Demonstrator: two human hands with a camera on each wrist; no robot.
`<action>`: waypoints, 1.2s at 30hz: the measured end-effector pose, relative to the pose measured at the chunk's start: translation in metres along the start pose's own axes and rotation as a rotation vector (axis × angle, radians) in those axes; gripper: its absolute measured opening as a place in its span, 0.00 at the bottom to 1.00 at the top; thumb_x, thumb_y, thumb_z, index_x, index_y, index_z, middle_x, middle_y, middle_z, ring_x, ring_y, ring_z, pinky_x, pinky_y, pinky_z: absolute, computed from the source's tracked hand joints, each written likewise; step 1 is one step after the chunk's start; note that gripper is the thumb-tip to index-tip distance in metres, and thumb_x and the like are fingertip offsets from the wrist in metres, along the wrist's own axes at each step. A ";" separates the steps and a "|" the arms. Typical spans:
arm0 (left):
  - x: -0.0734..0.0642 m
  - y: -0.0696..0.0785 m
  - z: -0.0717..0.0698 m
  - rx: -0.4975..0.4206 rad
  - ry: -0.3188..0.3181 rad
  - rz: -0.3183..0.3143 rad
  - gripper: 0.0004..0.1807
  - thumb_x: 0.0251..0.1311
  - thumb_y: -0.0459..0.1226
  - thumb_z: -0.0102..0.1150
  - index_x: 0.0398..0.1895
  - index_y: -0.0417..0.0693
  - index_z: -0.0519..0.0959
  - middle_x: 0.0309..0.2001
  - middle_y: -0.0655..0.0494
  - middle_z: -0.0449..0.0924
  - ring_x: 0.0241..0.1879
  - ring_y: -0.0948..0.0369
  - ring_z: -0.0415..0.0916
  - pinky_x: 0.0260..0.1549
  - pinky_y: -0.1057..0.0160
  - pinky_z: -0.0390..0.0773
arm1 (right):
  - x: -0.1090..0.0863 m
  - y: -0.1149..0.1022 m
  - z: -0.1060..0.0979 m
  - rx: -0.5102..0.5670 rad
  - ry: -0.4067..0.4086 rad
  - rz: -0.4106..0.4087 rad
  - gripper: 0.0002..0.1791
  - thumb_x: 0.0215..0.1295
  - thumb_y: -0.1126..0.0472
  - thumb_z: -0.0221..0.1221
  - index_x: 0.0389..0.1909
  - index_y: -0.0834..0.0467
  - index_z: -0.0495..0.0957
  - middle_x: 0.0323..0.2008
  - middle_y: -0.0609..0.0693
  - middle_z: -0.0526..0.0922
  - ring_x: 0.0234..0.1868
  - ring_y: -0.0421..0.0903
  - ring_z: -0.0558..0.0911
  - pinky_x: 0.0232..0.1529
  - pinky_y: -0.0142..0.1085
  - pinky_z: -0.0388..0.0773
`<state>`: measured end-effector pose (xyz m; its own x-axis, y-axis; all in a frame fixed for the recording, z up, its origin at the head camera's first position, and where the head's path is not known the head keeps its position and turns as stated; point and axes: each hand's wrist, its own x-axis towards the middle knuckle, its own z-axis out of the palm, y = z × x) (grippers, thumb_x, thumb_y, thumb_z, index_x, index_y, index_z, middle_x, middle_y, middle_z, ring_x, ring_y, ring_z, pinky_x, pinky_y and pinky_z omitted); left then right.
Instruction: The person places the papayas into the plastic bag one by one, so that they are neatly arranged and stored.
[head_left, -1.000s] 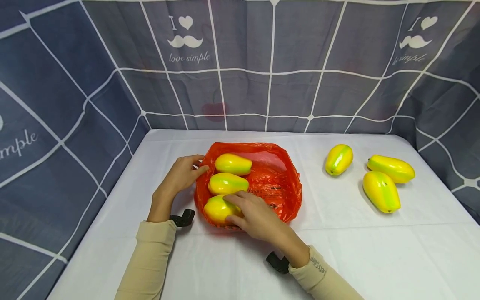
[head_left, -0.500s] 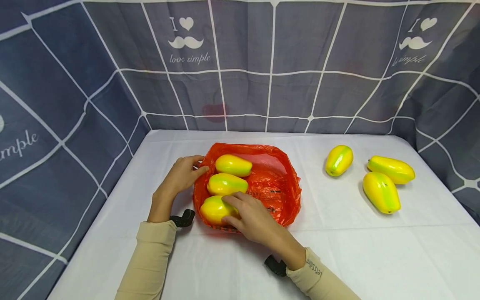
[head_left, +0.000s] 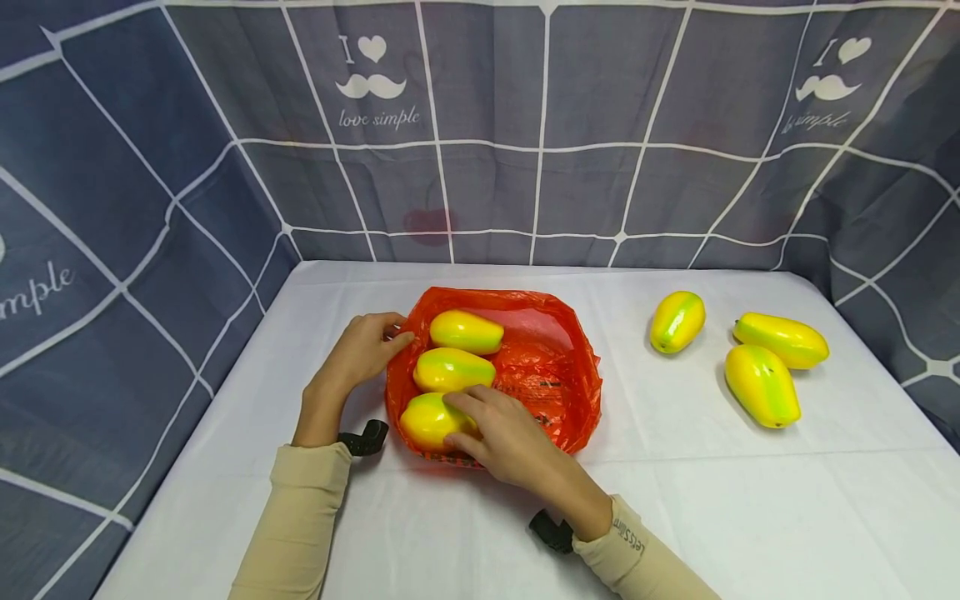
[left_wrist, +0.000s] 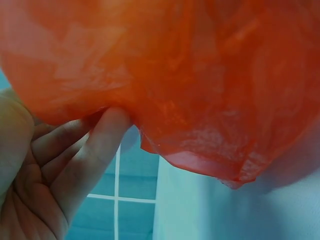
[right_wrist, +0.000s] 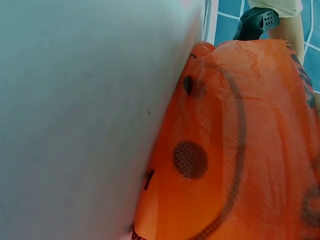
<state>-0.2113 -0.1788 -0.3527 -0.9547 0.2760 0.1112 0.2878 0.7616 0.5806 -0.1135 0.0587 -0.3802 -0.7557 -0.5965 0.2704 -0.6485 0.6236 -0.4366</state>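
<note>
An orange plastic bag (head_left: 551,367) lies open on the white table (head_left: 712,500), with three yellow-green fruits in a row inside it. My left hand (head_left: 388,335) pinches the bag's left rim beside the far fruit (head_left: 467,331). In the left wrist view its fingers (left_wrist: 95,150) press into the orange plastic (left_wrist: 200,75). My right hand (head_left: 476,417) reaches into the bag from the front, fingers curled over the nearest fruit (head_left: 422,419). The middle fruit (head_left: 450,368) lies just beyond those fingers. The right wrist view shows only the bag's printed side (right_wrist: 240,150) against the tablecloth (right_wrist: 75,100).
Three more yellow-green fruits lie loose on the table's right side: one (head_left: 677,321) nearest the bag, two others (head_left: 780,340) (head_left: 761,385) further right. A grey-blue checked cloth wall (head_left: 525,125) encloses the table at the back and both sides.
My right hand and the nearest fruit have slid a little to the left inside the bag, and the bag's front-left edge has drawn in with them. The left hand has stayed at the rim.
</note>
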 end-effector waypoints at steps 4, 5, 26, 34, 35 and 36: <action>0.000 0.000 -0.001 -0.001 0.003 0.006 0.15 0.67 0.37 0.59 0.51 0.36 0.82 0.41 0.42 0.84 0.40 0.48 0.79 0.45 0.49 0.79 | 0.000 0.000 -0.001 -0.001 -0.006 0.002 0.26 0.64 0.50 0.66 0.60 0.57 0.77 0.50 0.51 0.80 0.48 0.46 0.79 0.52 0.41 0.77; 0.000 0.001 -0.001 -0.002 0.003 0.007 0.14 0.67 0.37 0.60 0.50 0.36 0.82 0.41 0.43 0.84 0.40 0.49 0.79 0.45 0.49 0.79 | 0.000 0.000 -0.001 -0.001 -0.008 0.003 0.26 0.64 0.50 0.66 0.60 0.57 0.77 0.50 0.51 0.80 0.49 0.46 0.79 0.53 0.41 0.77; 0.000 0.001 -0.002 0.003 -0.011 0.000 0.14 0.67 0.36 0.59 0.50 0.36 0.82 0.41 0.43 0.84 0.42 0.48 0.79 0.47 0.48 0.79 | -0.002 -0.004 -0.024 0.041 -0.010 0.026 0.28 0.66 0.48 0.63 0.63 0.56 0.74 0.58 0.49 0.78 0.60 0.48 0.75 0.61 0.47 0.72; 0.000 0.001 -0.003 0.010 -0.013 0.009 0.14 0.66 0.35 0.59 0.50 0.35 0.82 0.40 0.42 0.84 0.41 0.47 0.79 0.45 0.49 0.79 | -0.006 -0.004 -0.048 0.034 0.069 -0.006 0.29 0.65 0.49 0.64 0.63 0.58 0.74 0.59 0.51 0.78 0.62 0.50 0.74 0.62 0.48 0.70; 0.000 0.001 -0.003 0.010 -0.014 0.010 0.14 0.66 0.35 0.59 0.50 0.35 0.82 0.40 0.42 0.84 0.41 0.47 0.79 0.45 0.49 0.79 | -0.007 -0.003 -0.050 0.030 0.085 -0.013 0.29 0.64 0.50 0.65 0.63 0.59 0.74 0.59 0.52 0.78 0.62 0.50 0.75 0.62 0.47 0.70; 0.000 0.001 -0.003 0.012 -0.015 0.009 0.14 0.66 0.35 0.59 0.50 0.35 0.82 0.40 0.42 0.84 0.41 0.47 0.79 0.45 0.49 0.79 | -0.007 -0.001 -0.053 0.027 0.100 -0.016 0.29 0.64 0.51 0.66 0.63 0.59 0.74 0.58 0.52 0.78 0.62 0.50 0.75 0.62 0.47 0.70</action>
<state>-0.2111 -0.1797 -0.3498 -0.9509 0.2912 0.1044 0.2972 0.7658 0.5703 -0.1124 0.0888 -0.3363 -0.7514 -0.5522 0.3611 -0.6589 0.5995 -0.4544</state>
